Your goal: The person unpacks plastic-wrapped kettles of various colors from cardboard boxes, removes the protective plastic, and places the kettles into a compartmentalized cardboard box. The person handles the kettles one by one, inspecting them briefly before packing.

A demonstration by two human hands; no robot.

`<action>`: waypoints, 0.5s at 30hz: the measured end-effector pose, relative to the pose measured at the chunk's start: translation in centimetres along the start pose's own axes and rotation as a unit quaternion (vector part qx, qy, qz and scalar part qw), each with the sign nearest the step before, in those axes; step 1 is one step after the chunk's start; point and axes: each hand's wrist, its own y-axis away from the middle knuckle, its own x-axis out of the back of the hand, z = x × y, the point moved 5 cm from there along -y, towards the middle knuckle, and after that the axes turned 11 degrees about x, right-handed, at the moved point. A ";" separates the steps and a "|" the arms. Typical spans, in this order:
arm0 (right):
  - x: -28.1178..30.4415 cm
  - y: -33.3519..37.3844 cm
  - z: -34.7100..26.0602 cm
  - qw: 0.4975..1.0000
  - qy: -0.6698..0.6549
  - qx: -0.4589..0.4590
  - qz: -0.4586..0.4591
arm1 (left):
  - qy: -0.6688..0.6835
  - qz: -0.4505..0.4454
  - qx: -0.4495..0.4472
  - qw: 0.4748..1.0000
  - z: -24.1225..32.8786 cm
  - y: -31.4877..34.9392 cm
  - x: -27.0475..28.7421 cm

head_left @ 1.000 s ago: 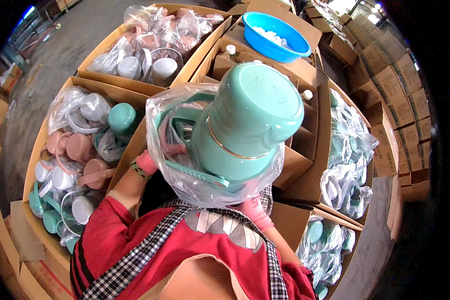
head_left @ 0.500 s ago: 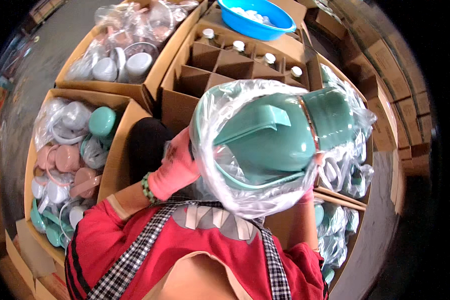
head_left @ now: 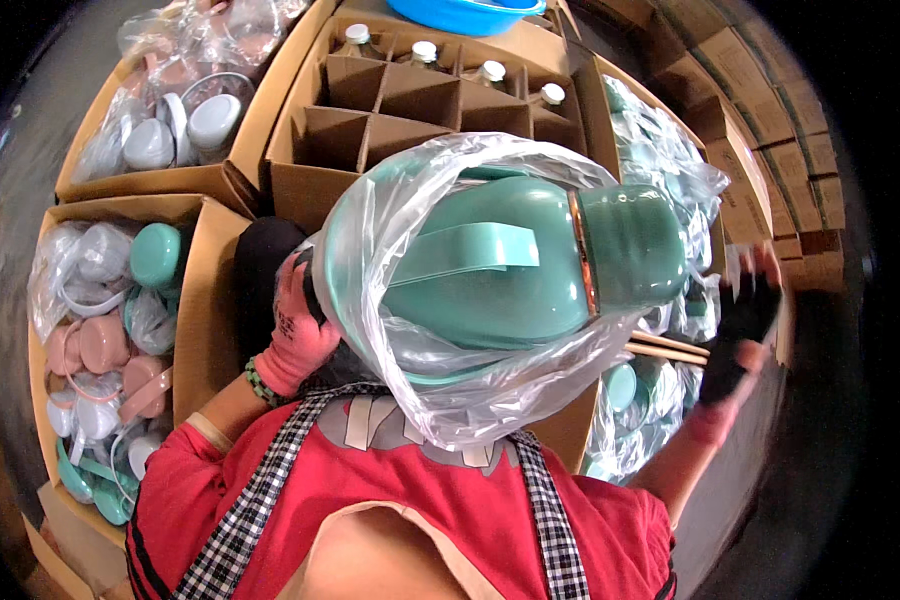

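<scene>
A green vacuum jug (head_left: 550, 270) with a curved handle and a copper-coloured ring at its neck lies tilted in front of my chest, its neck toward the right. A clear plastic bag (head_left: 450, 410) wraps its lower part, with the bag's mouth bunched around the body. My left hand (head_left: 300, 330), in a pink and black glove, is closed on the bagged base end; some of its fingers are hidden behind it. Off to the right and apart from the jug, my right hand (head_left: 748, 325) is raised with its gloved fingers stretched out, a little blurred.
A divided carton (head_left: 320, 180) holding several white-capped bottles stands ahead, below a blue basin (head_left: 470, 14). Open cartons of bagged pink, white and green jug parts stand at the left (head_left: 185, 310) and far left. Bagged green items (head_left: 660, 150) fill cartons at the right. Stacked cartons (head_left: 760, 85) line the far right.
My right hand has let go of the bagged jug and swung out to the right. The jug has shifted slightly left in view, still in my left hand, and the bag gapes wider around it.
</scene>
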 end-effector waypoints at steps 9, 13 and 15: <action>-8.0 -0.8 0.9 0.878 0.160 -0.151 -0.426 | -0.066 -0.012 0.024 0.997 -0.3 -1.5 0.2; -8.3 -2.2 1.0 0.803 0.353 -0.093 -0.471 | -0.073 -0.017 0.057 0.996 -0.7 -1.3 0.1; -9.9 -2.2 -3.9 0.798 0.433 0.235 -0.348 | -0.071 -0.051 0.061 0.994 -2.8 -0.4 -0.8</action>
